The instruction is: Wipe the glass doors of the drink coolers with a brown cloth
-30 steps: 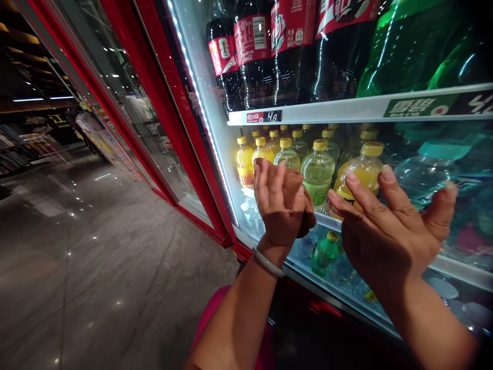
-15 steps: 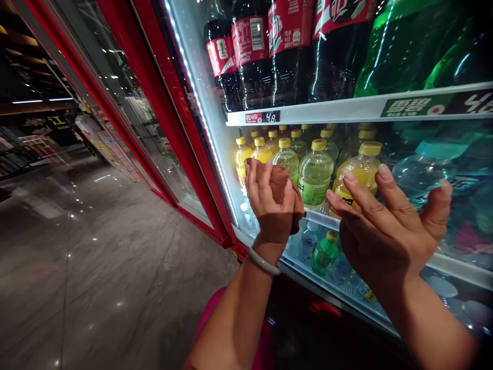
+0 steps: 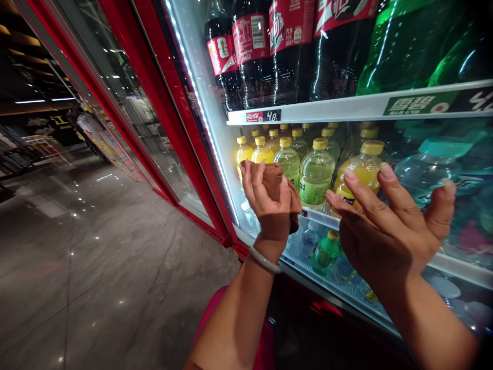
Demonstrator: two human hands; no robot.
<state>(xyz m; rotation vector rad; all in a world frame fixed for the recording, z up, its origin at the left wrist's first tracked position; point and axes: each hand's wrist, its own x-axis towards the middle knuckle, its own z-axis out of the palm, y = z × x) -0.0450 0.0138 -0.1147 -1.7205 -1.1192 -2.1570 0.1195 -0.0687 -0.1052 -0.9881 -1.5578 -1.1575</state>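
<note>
Filling most of the right side, a lit fridge (image 3: 204, 92) is noted, framed in red. A grey, polished floor (image 3: 123, 288) is observed along the left, marked by bright reflections. Across the fridge, an upper shelf (image 3: 327, 109) is fitted, its front edge white. Large dark bottles (image 3: 287, 77) with red labels are carried on it, beside a large green bottle (image 3: 400, 56). Below, a blue-capped bottle (image 3: 427, 163) is seen partly behind the right hand (image 3: 393, 231).

The right hand is raised before the fridge, its fingers spread apart; nothing is seen gripped by it. Whether glass is being touched by its fingertips cannot be told. The left hand (image 3: 271, 211) is raised to the left of it, well apart, and is clamped on a bunched brown cloth (image 3: 273, 179). The cloth is held in front of the bottles at the left end of the middle row, part of it hanging past the thumb side; contact between cloth and fridge cannot be confirmed.

Two pale green bottles (image 3: 316, 172) are placed upright between the hands, near the cloth. A yellow bottle (image 3: 367, 167) is partly covered by the right hand. A small green bottle (image 3: 326, 252) is found tilted on the lowest level. A pale bracelet (image 3: 265, 260) is worn on the left wrist. Under the dark bottles, a small price tag (image 3: 263, 116) is mounted.
</note>
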